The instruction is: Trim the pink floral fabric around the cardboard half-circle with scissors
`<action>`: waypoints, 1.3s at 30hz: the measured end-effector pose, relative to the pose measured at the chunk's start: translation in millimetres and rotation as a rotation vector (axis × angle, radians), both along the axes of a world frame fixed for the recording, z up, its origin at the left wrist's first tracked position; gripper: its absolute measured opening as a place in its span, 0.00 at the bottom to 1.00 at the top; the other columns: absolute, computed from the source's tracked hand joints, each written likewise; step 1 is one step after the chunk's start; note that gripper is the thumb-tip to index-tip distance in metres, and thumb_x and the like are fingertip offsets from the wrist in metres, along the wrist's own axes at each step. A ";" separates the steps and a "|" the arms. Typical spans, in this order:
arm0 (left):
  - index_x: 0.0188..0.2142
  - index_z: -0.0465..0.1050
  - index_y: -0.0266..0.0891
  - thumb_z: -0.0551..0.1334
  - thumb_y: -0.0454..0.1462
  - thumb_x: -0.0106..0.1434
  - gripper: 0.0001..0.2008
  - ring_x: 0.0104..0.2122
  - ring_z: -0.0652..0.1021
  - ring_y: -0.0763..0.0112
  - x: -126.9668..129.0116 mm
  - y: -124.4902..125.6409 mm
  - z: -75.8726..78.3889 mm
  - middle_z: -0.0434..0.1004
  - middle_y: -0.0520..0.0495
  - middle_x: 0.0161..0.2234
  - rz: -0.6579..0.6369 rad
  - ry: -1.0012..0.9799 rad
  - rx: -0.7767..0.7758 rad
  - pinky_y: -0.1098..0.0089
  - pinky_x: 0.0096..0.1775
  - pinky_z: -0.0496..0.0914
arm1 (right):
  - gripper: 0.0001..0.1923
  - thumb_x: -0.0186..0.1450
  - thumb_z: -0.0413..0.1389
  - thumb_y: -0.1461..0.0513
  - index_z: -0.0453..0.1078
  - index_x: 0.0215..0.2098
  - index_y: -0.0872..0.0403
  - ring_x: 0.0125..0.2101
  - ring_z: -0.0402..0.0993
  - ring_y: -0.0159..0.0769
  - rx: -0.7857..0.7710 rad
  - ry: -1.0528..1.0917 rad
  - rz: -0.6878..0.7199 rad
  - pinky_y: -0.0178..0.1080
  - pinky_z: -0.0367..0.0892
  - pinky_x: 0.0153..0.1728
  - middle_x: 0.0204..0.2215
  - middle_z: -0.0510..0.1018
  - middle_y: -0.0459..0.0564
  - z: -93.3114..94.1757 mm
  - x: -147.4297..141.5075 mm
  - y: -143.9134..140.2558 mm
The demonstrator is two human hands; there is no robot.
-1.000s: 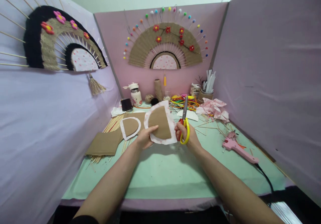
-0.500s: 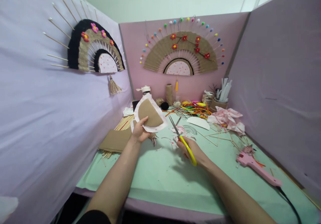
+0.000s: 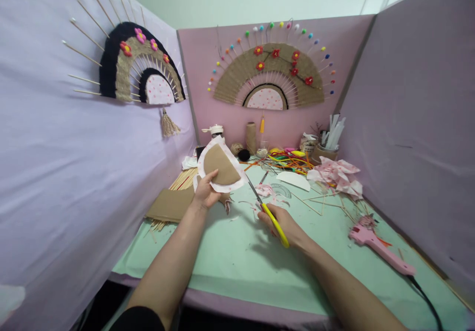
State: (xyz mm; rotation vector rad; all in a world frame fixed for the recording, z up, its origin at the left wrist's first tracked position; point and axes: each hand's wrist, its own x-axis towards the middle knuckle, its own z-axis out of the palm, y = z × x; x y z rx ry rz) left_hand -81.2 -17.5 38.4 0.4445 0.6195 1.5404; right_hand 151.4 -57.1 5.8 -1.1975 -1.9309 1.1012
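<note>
My left hand (image 3: 208, 191) grips a half-round piece of brown cardboard (image 3: 221, 165) backed with pink-spotted white fabric (image 3: 239, 165), whose border sticks out all round. The thumb lies over the cardboard's lower edge, with the other fingers partly hidden behind. In my right hand (image 3: 278, 222) is a pair of scissors (image 3: 272, 218) with yellow handles, the blades pointing up and left. Their tips are close to the right corner of the fabric border; I cannot tell whether they touch it. Pink fabric scraps (image 3: 264, 190) lie on the table beyond the scissors.
A pink glue gun (image 3: 382, 252) with a black cord lies at the right. Cardboard sheets (image 3: 170, 205) rest on thin sticks at the left. Behind are a white half-round piece (image 3: 294, 180), crumpled pink fabric (image 3: 334, 175) and coloured pipe cleaners (image 3: 289, 160). Decorated fans (image 3: 226, 81) hang on the partitions.
The scissors in my right hand have moved slightly left, nearer the fabric border. My left hand keeps its hold on the cardboard piece. The camera view has shifted a little.
</note>
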 end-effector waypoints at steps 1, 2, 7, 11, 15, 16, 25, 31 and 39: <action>0.58 0.62 0.31 0.56 0.30 0.61 0.24 0.48 0.77 0.58 0.4 0.0 -0.6 0.80 0.41 0.42 -0.010 0.000 0.002 0.52 0.57 0.62 | 0.16 0.59 0.52 0.51 0.58 0.22 0.53 0.17 0.58 0.28 0.004 0.000 -0.003 0.32 0.53 0.19 0.16 0.61 0.40 -0.8 -0.2 0.2; 0.58 0.62 0.31 0.56 0.30 0.61 0.24 0.48 0.77 0.58 0.9 0.0 -1.0 0.80 0.41 0.42 -0.017 -0.001 0.003 0.51 0.57 0.62 | 0.16 0.59 0.52 0.51 0.58 0.22 0.53 0.17 0.58 0.28 0.007 0.001 -0.007 0.32 0.53 0.19 0.16 0.62 0.40 -1.7 -0.3 0.4; 0.58 0.62 0.31 0.56 0.30 0.61 0.25 0.46 0.78 0.58 4.0 -1.5 -0.2 0.81 0.40 0.40 -0.018 0.002 -0.018 0.50 0.57 0.61 | 0.17 0.60 0.52 0.51 0.57 0.22 0.52 0.17 0.59 0.29 -0.004 -0.013 -0.019 0.32 0.53 0.19 0.15 0.62 0.40 -4.8 0.5 1.9; 0.58 0.61 0.29 0.55 0.30 0.61 0.25 0.45 0.78 0.58 5.6 -2.4 1.2 0.81 0.40 0.38 -0.009 0.016 -0.023 0.52 0.57 0.62 | 0.17 0.59 0.53 0.50 0.58 0.22 0.53 0.17 0.59 0.28 -0.008 -0.010 -0.020 0.32 0.52 0.19 0.15 0.62 0.40 -3.9 1.2 2.5; 0.59 0.60 0.32 0.55 0.30 0.61 0.25 0.46 0.78 0.59 4.6 -1.5 -0.4 0.81 0.41 0.40 -0.030 0.023 -0.019 0.53 0.57 0.62 | 0.17 0.59 0.52 0.51 0.57 0.21 0.53 0.17 0.59 0.28 0.006 -0.024 -0.023 0.32 0.52 0.18 0.15 0.62 0.40 -1.9 0.9 2.3; 0.59 0.60 0.32 0.55 0.30 0.61 0.26 0.46 0.78 0.59 4.2 -1.2 -0.9 0.81 0.42 0.41 -0.036 0.024 -0.020 0.54 0.57 0.62 | 0.17 0.59 0.52 0.51 0.57 0.21 0.53 0.17 0.59 0.28 0.009 -0.020 -0.026 0.32 0.52 0.18 0.15 0.62 0.40 -1.6 0.7 2.1; 0.59 0.60 0.32 0.55 0.30 0.61 0.26 0.46 0.78 0.59 4.2 -1.0 -1.5 0.81 0.42 0.40 -0.032 0.020 -0.012 0.54 0.58 0.61 | 0.18 0.59 0.53 0.51 0.56 0.20 0.52 0.16 0.59 0.28 -0.005 -0.024 -0.039 0.32 0.51 0.18 0.14 0.62 0.40 -1.0 0.3 1.4; 0.59 0.60 0.30 0.55 0.31 0.61 0.25 0.47 0.77 0.58 5.2 -1.7 0.2 0.81 0.40 0.40 -0.043 0.031 -0.017 0.52 0.57 0.62 | 0.17 0.58 0.53 0.51 0.57 0.20 0.53 0.16 0.58 0.29 -0.026 0.005 -0.050 0.32 0.52 0.18 0.13 0.61 0.40 -1.2 0.3 1.1; 0.59 0.60 0.32 0.55 0.31 0.61 0.25 0.47 0.77 0.58 6.0 -2.7 1.5 0.80 0.41 0.42 -0.038 0.038 -0.025 0.52 0.57 0.62 | 0.17 0.57 0.54 0.52 0.57 0.19 0.52 0.15 0.57 0.28 -0.045 0.045 -0.068 0.32 0.51 0.17 0.13 0.60 0.40 -1.0 -0.5 0.3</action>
